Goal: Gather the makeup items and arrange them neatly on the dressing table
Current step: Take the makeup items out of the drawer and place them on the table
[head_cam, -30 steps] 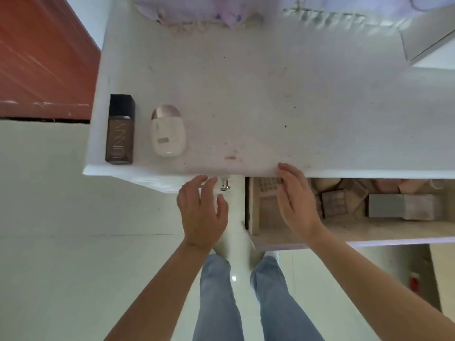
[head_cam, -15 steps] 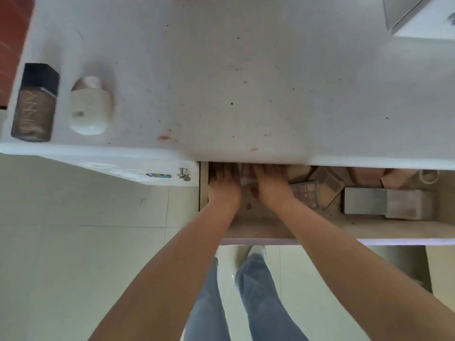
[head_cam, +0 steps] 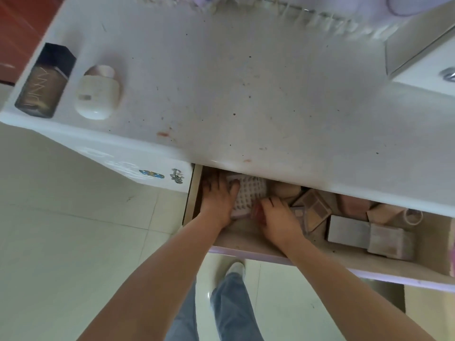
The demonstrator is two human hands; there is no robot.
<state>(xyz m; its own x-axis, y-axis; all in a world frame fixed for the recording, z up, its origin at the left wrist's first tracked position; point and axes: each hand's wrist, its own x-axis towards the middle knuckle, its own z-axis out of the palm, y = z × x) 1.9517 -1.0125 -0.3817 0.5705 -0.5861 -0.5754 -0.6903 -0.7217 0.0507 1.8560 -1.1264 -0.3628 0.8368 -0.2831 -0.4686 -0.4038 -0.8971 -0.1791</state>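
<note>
Dressing table top (head_cam: 246, 77): white, smooth, speckled with stains. Drawer (head_cam: 246, 244), lower right: bare matt wood. Foundation bottle (head_cam: 40, 87), upper left: glossy glass-like body.

this was a home, a bedroom or dressing corner by the look of it. i stood at a white dressing table (head_cam: 246, 82), its top stained with makeup, a foundation bottle (head_cam: 45, 81) and a cream compact (head_cam: 98, 94) at its left end. the open drawer (head_cam: 246, 244) near me held eyeshadow palettes (head_cam: 312, 210) and small boxes. pale floor tiles (head_cam: 73, 242) lay below.
</note>
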